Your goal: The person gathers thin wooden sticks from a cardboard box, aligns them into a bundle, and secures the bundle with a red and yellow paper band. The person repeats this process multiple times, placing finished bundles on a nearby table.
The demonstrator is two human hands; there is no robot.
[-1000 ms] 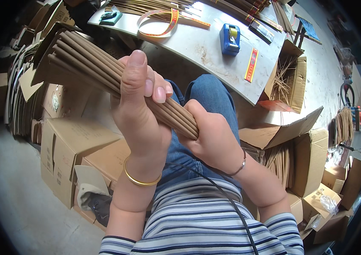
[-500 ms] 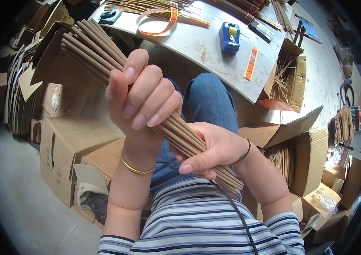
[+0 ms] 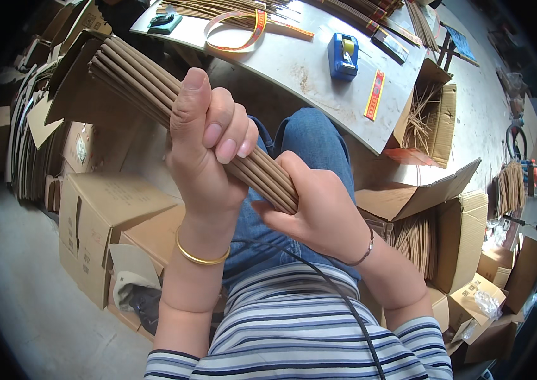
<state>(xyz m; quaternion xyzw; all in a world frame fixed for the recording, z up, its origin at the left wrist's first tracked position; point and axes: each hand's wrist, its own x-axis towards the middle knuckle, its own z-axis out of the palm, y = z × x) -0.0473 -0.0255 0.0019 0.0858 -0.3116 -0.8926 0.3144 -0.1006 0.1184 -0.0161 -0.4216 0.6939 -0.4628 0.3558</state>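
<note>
A bundle of thick brown incense sticks [image 3: 138, 79] slants across in front of my lap, from the upper left down to the right. My left hand [image 3: 205, 136] wraps round its middle, thumb pointing up along the front. Around the lower right end closes my right hand [image 3: 322, 206], its palm against the stick ends, which it hides. At the upper left the stick tips lie nearly level with each other.
Ahead stands a white table [image 3: 293, 69] bearing a blue tape dispenser [image 3: 343, 57], a red-yellow label strip [image 3: 374, 95], a curled label band [image 3: 262, 31] and more sticks. Open cartons with sticks [image 3: 417, 244] stand at right, closed cartons [image 3: 116, 215] at left.
My right hand has moved from gripping round the lower part to covering the end of the bundle. The sticks' lower end has shifted up. My left thumb is now straighter.
</note>
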